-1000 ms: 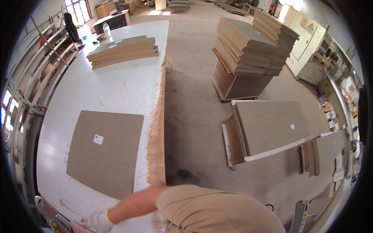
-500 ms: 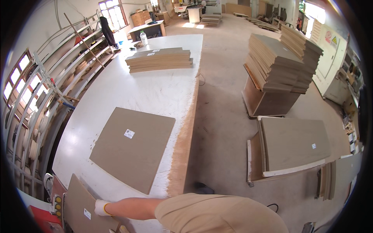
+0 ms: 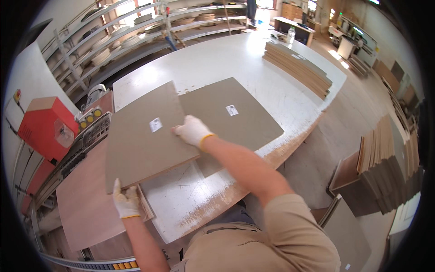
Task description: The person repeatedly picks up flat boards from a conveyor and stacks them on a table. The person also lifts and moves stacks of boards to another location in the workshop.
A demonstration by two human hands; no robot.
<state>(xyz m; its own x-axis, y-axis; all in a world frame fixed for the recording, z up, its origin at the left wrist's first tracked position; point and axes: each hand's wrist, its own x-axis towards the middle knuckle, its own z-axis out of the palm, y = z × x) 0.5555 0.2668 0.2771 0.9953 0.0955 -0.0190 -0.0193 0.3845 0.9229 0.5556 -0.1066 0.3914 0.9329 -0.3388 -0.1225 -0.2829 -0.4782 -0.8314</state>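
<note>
Both my hands wear white gloves with yellow cuffs. A flat grey-brown board (image 3: pixel 136 149) with a white label lies between them, overlapping the corner of a second labelled board (image 3: pixel 240 127) on the white table (image 3: pixel 149 81). My left hand (image 3: pixel 127 199) is closed on the first board's near left corner, thumb on top and fingers below. Around its right edge my right hand (image 3: pixel 192 131) is closed, with the fingers partly hidden. The held board reaches from the white table toward the machine at the left.
At the left stands an edge machine with a red housing (image 3: pixel 47 129), yellow round knobs (image 3: pixel 89 119) and a pinkish bed (image 3: pixel 86 199). A stack of boards (image 3: pixel 297 68) sits at the table's far end. More stacked boards (image 3: pixel 385 163) stand on the right. Shelves (image 3: pixel 131 45) line the wall.
The view has swung left, bringing the machine and my left hand into full sight. The labelled board beside the machine is now held by both hands; the other board stays on the table.
</note>
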